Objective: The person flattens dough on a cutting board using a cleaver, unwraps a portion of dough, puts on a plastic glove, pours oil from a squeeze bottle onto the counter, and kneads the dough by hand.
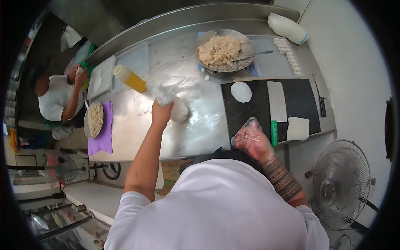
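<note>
My left hand (pixel 161 111) is closed on the gathered neck of a clear plastic bag (pixel 166 96). A white ball of dough (pixel 179 110) sits on the steel table just right of it, and I cannot tell if the bag encloses it. Over the front edge of a black mat (pixel 246 118), my right hand (pixel 253 139) wears a clear plastic glove; its fingers look loosely apart with nothing in them. A flat white dough round (pixel 241 92) lies on the mat, near a grey-white strip (pixel 277 101), a green-handled scraper (pixel 273 132) and a folded white cloth (pixel 298 128).
A bowl of filling (pixel 220 50) with a spoon stands at the back, beside a tray of white dough pieces (pixel 290 56). An oil bottle (pixel 130 78) lies left of centre. Another person (pixel 62 98) works at the left by a smaller bowl (pixel 95 120). A fan (pixel 339 183) stands right.
</note>
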Tool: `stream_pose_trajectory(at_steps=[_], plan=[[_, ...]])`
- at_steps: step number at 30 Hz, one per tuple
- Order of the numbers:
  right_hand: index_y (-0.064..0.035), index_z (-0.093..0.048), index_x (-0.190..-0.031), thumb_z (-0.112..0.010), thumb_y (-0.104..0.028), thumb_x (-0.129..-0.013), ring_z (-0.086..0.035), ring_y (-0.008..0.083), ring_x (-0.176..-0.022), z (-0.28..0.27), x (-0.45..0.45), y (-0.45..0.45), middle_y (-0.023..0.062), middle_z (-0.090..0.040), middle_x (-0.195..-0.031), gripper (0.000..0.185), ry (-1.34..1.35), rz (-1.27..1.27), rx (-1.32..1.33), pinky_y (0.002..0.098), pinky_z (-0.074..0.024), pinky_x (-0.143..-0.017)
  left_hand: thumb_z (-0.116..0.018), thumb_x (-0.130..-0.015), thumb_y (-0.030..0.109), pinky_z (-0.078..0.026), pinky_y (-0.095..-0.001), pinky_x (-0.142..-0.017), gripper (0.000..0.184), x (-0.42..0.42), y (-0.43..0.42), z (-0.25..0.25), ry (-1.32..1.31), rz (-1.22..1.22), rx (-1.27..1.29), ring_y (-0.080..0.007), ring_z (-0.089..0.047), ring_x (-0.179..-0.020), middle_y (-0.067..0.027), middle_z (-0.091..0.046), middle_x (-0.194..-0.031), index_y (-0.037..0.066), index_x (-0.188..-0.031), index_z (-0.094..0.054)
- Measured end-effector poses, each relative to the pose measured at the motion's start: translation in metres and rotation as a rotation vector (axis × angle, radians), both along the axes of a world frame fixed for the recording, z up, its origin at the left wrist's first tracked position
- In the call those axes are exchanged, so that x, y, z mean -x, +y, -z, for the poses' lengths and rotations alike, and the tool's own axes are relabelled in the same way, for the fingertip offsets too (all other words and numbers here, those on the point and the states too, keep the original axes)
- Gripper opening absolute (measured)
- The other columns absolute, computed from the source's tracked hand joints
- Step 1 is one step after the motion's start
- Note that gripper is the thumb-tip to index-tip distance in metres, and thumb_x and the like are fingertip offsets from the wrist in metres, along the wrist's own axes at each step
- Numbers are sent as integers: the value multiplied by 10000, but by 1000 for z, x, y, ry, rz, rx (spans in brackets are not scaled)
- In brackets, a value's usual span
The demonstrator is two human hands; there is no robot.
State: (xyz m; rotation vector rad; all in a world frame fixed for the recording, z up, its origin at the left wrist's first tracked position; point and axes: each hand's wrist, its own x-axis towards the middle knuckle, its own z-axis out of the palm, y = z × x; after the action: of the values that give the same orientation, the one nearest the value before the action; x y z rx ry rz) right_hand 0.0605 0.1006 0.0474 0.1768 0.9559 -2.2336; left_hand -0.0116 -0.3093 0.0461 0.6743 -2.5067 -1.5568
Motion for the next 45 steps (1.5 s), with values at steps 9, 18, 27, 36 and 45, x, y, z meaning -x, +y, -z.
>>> stream_pose_trajectory(at_steps=[9,18,27,36,45], plan=[[-13,-659,-1100,-404,-579,-1085,-716,248,-853,8,10,46,139,-723,-971,621,-66,-161,-55,389,-586,-815,-706,-827,-3,-555,-344,-797,590,-18,19,-30,314,-144,183,-203,-669,-852,-92,-668,-939,21,-1369,-472],[18,-674,-1085,-433,-440,-1115,-732,261,-844,18,32,55,155,-734,-951,518,-53,-238,-66,372,-607,-799,-676,-853,3,-538,-361,-736,589,-22,21,-13,-21,-108,-102,-204,-636,-792,-87,-660,-959,73,-1411,-499],[13,-661,-1068,-492,-459,-1091,-720,269,-832,25,43,50,159,-721,-938,502,-138,-275,12,384,-598,-786,-699,-938,32,-606,-374,-828,540,-33,52,-41,-55,-21,-611,-227,-699,-1003,-158,-683,-1165,31,-1429,-474],[19,-657,-1097,-477,-459,-1093,-731,276,-830,18,38,42,163,-727,-935,510,-114,-198,37,391,-604,-788,-702,-860,-46,-513,-282,-809,650,-39,44,-78,106,111,-757,-133,-616,-871,-58,-642,-991,67,-1458,-473],[18,-671,-1090,-401,-569,-1082,-728,282,-820,-14,37,10,163,-733,-963,646,-48,-172,-68,392,-604,-793,-744,-933,116,-502,-291,-908,218,-63,35,-110,-19,173,-160,-135,-637,-1000,-62,-723,-1047,0,-1115,-717]])
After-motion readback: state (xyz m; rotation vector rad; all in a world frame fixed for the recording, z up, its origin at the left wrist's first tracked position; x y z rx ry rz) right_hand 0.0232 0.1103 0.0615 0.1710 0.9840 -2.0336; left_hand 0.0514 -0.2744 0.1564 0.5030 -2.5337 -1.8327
